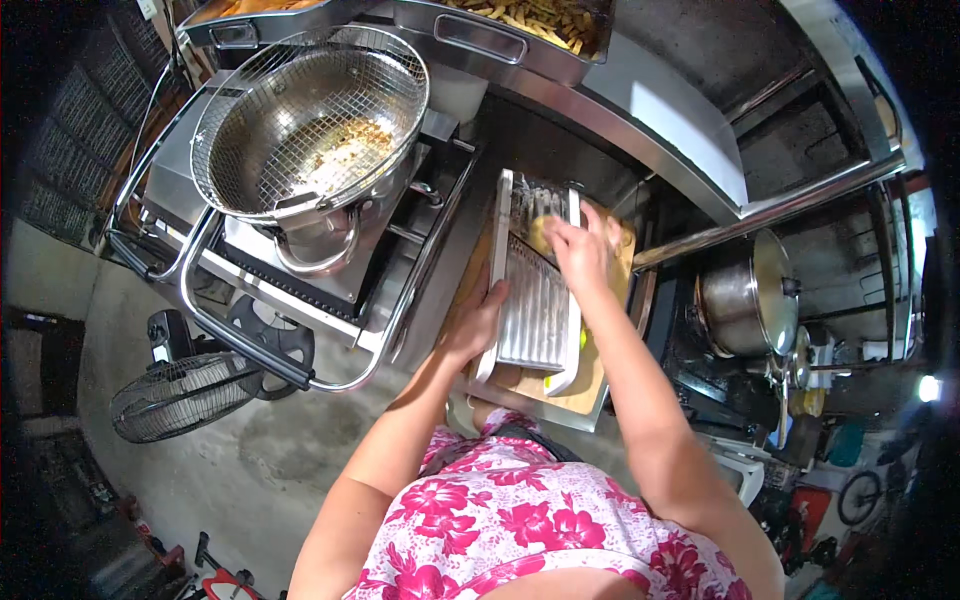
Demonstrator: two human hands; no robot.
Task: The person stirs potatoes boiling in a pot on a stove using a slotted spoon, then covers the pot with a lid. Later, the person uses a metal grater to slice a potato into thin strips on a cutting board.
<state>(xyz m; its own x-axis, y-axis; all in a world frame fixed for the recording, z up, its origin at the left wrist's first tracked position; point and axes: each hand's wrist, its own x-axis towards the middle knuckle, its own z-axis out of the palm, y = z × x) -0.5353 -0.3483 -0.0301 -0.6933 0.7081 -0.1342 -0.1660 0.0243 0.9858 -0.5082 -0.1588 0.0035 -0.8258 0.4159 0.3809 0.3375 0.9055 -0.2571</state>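
A mandoline slicer with a ridged metal plate and white side rails (534,307) rests on a wooden cutting board (598,375). My left hand (478,315) grips the slicer's left rail. On the upper part of the slicer, my right hand (586,244) holds a yellowish, rounded piece of food, perhaps a peeled potato (541,234), against the surface. The fingers and the food are slightly blurred. What lies beneath the slicer is mostly hidden.
To the left, a wire frying basket (225,180) sits over a steel pot (319,244) on a stove. Trays of cut food (495,56) stand at the top. A lidded pot (731,296) is at right, a fan (187,397) at lower left.
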